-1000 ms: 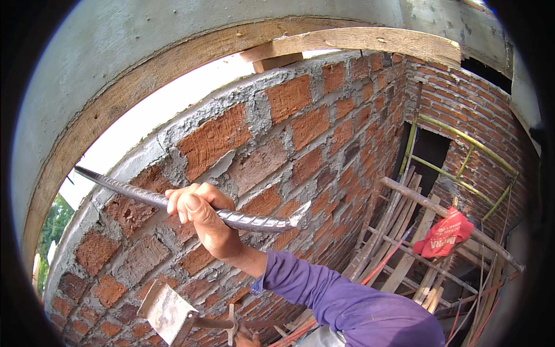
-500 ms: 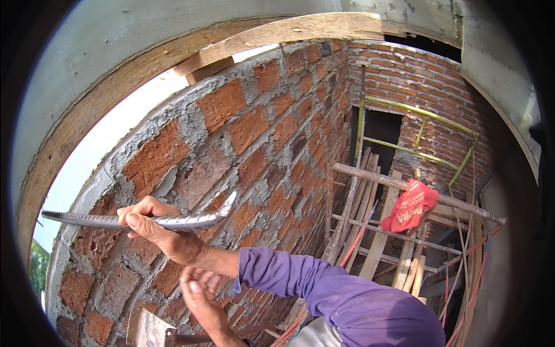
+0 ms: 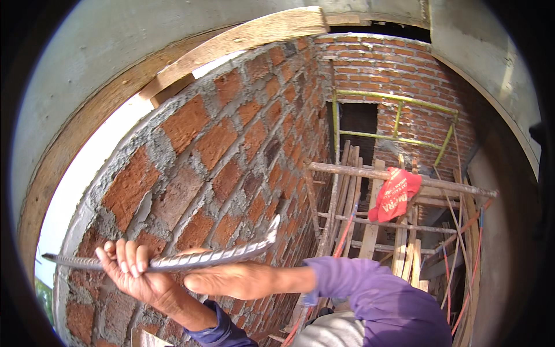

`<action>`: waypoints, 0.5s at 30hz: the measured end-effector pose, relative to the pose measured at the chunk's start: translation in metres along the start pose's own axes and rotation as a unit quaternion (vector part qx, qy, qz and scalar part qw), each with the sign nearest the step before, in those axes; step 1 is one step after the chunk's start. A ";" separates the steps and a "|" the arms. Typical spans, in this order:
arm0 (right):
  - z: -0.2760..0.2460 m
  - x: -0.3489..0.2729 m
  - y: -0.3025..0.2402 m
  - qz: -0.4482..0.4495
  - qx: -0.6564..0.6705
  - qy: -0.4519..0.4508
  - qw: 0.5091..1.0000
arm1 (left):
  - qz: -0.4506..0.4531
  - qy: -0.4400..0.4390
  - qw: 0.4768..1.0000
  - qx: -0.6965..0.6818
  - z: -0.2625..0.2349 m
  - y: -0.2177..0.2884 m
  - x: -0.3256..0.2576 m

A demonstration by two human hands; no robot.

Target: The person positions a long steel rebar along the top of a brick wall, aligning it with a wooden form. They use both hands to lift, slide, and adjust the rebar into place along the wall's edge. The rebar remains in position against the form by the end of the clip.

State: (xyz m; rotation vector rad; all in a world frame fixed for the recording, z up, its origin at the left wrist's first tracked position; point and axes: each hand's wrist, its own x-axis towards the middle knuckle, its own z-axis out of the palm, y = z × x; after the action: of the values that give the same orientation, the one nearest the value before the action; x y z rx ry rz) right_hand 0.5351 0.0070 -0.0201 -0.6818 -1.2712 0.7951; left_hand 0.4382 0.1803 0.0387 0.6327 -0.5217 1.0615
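The brick wall (image 3: 231,150) filled most of the view, its red bricks set in rough grey mortar, running from the near left toward the far right where it met another brick wall with a dark opening. A curved wooden plank (image 3: 243,40) lay along its top edge under the concrete ceiling. On the far right stood a scaffold of wooden poles (image 3: 399,173) with a red cloth (image 3: 396,194) draped over one rail. Against the near face of the wall a ribbed steel bar (image 3: 185,260) lay nearly level, its bent tip pointing up at the right end and its straight end reaching out past the wall on the left. A second earlier only one hand had held the bar, higher against the bricks; half a second earlier the other hand had been rising from below. By this moment both were on it and it sat lower in the view. The left hand (image 3: 136,274) was curled shut around the bar near its left part, fingers over the top. The right hand (image 3: 231,280), in a purple sleeve, lay flat and open just under the bar's middle, touching it rather than gripping; with both on it the bar looked steadied, in my judgement
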 end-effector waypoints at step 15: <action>-0.068 -0.049 -0.158 0.115 -0.826 0.008 0.552 | -0.134 0.090 0.985 -0.064 0.069 -0.127 -0.010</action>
State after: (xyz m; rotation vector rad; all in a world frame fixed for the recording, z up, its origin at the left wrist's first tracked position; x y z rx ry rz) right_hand 0.6183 -0.1241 0.0696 -2.3733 -1.6795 -0.5851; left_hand 0.5439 0.0821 0.0525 0.4737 -0.3334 0.8137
